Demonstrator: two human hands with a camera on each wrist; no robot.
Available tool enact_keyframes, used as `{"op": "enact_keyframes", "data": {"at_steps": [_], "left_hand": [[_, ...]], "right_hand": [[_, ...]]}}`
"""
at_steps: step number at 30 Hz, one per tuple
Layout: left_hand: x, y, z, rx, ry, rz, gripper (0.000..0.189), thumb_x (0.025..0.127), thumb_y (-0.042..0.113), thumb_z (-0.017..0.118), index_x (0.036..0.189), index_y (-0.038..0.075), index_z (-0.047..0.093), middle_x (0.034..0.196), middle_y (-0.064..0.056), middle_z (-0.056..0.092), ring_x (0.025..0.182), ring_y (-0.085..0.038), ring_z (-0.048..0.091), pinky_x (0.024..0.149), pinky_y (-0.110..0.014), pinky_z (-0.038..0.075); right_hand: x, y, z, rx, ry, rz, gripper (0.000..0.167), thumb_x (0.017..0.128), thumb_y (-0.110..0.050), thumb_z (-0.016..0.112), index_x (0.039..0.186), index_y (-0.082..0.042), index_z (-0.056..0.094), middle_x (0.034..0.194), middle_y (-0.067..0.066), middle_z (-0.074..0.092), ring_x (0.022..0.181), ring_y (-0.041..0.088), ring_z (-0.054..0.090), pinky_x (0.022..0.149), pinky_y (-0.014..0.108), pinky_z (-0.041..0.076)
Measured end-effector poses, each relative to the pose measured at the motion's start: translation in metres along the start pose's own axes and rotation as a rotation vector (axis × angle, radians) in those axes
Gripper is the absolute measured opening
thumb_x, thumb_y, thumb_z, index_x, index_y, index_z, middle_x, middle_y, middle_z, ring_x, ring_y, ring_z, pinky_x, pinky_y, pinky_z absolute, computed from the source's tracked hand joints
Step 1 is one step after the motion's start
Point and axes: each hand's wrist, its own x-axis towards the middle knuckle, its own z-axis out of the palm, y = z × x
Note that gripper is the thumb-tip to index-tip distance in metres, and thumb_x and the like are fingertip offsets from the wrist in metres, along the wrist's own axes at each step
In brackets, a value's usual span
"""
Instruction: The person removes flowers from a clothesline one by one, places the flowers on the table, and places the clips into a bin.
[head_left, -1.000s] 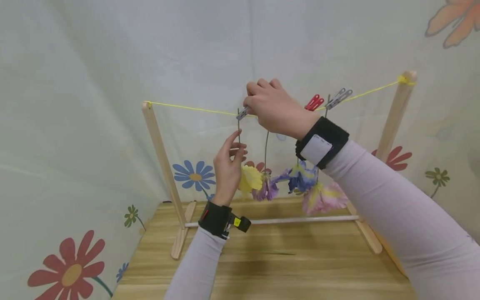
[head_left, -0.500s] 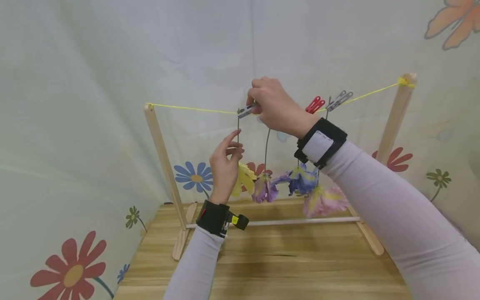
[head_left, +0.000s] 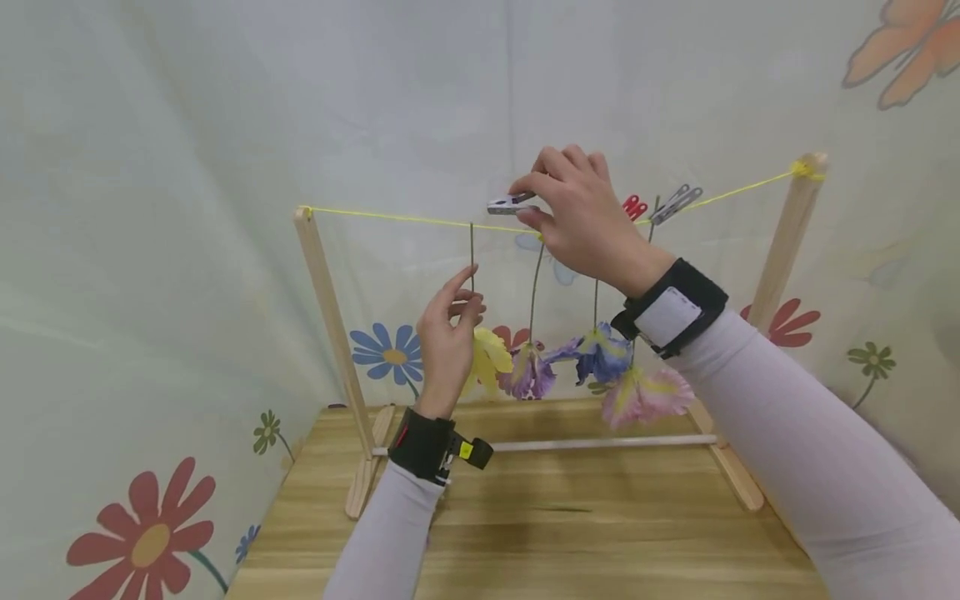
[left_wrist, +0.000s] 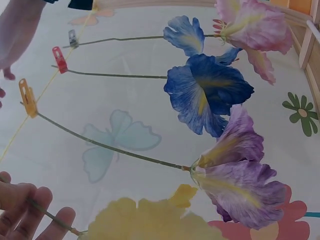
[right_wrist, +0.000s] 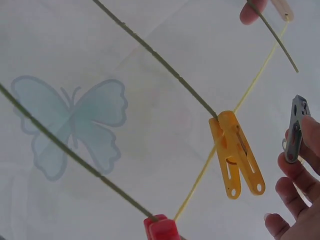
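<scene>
My left hand [head_left: 448, 346] pinches the green stem [head_left: 472, 242] of a yellow artificial flower [head_left: 491, 357], whose petals hang below the fingers. The stem's top end reaches the yellow string [head_left: 390, 217]. Above the string, my right hand [head_left: 588, 218] pinches a grey clothespin [head_left: 501, 206] between thumb and fingers; in the right wrist view the grey clothespin [right_wrist: 294, 131] is apart from both string and stem. A purple flower [left_wrist: 240, 185] hangs beside the yellow one from an orange clothespin [left_wrist: 28, 99].
Farther right hang a blue flower [head_left: 602, 354] under a red clothespin [head_left: 634, 208] and a pink flower [head_left: 648, 398] under another grey clothespin. Wooden posts [head_left: 330, 333] carry the string, joined low by a white rod [head_left: 600, 443]. A thin green strip [head_left: 562, 508] lies on the table.
The grey clothespin has come off the string and stem top, moving up and right with my right hand. My left hand stays at the yellow flower's stem, shifted slightly left.
</scene>
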Motion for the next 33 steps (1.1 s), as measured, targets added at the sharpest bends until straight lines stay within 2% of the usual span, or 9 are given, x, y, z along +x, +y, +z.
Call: {"op": "enact_keyframes", "data": {"at_steps": [6, 10, 17, 23, 29, 33], "left_hand": [[-0.013, -0.002, -0.005, 0.011, -0.025, 0.031, 0.039, 0.106, 0.009, 0.061, 0.144, 0.015, 0.064, 0.106, -0.015, 0.069, 0.094, -0.025, 0.071, 0.083, -0.038, 0.061], [-0.02, -0.004, -0.008, 0.022, -0.027, 0.046, 0.038, 0.106, 0.009, 0.06, 0.144, 0.013, 0.064, 0.106, -0.013, 0.068, 0.094, -0.025, 0.071, 0.079, -0.039, 0.062], [-0.034, -0.006, -0.016, 0.071, -0.026, 0.078, 0.035, 0.106, 0.012, 0.061, 0.141, 0.013, 0.066, 0.106, -0.013, 0.069, 0.098, -0.026, 0.071, 0.079, -0.033, 0.06], [-0.052, -0.008, -0.013, 0.043, -0.058, 0.075, 0.033, 0.104, 0.011, 0.063, 0.137, 0.011, 0.068, 0.107, -0.014, 0.069, 0.099, -0.03, 0.069, 0.084, -0.04, 0.059], [-0.062, -0.005, -0.009, 0.041, -0.096, 0.088, 0.029, 0.104, 0.01, 0.064, 0.132, 0.009, 0.071, 0.106, -0.01, 0.07, 0.099, -0.026, 0.068, 0.082, -0.04, 0.059], [-0.071, -0.009, -0.01, 0.067, -0.124, 0.101, 0.029, 0.103, 0.007, 0.064, 0.131, 0.011, 0.073, 0.105, -0.007, 0.07, 0.099, -0.022, 0.067, 0.083, -0.038, 0.059]], "right_hand": [[-0.03, 0.007, -0.002, 0.032, 0.121, -0.073, 0.023, 0.1, -0.007, 0.07, 0.122, 0.0, 0.07, 0.116, 0.018, 0.055, 0.117, 0.041, 0.044, 0.097, 0.057, 0.03], [-0.05, 0.012, -0.005, 0.062, 0.191, -0.071, 0.027, 0.097, -0.004, 0.072, 0.123, 0.001, 0.069, 0.115, 0.021, 0.054, 0.115, 0.044, 0.042, 0.094, 0.057, 0.029], [-0.074, 0.022, -0.009, 0.056, 0.27, -0.056, 0.03, 0.095, -0.002, 0.074, 0.125, 0.003, 0.069, 0.116, 0.024, 0.054, 0.115, 0.046, 0.042, 0.102, 0.057, 0.027], [-0.107, 0.034, -0.022, 0.069, 0.326, 0.038, 0.034, 0.092, 0.003, 0.075, 0.126, 0.001, 0.069, 0.12, 0.026, 0.055, 0.118, 0.048, 0.042, 0.104, 0.053, 0.025], [-0.141, 0.046, -0.034, 0.065, 0.388, 0.182, 0.037, 0.09, 0.008, 0.074, 0.127, 0.002, 0.069, 0.121, 0.026, 0.053, 0.123, 0.043, 0.039, 0.103, 0.045, 0.026], [-0.161, 0.052, -0.035, 0.059, 0.42, 0.247, 0.035, 0.092, 0.007, 0.072, 0.127, 0.003, 0.069, 0.121, 0.026, 0.05, 0.126, 0.038, 0.038, 0.105, 0.044, 0.026]]}}
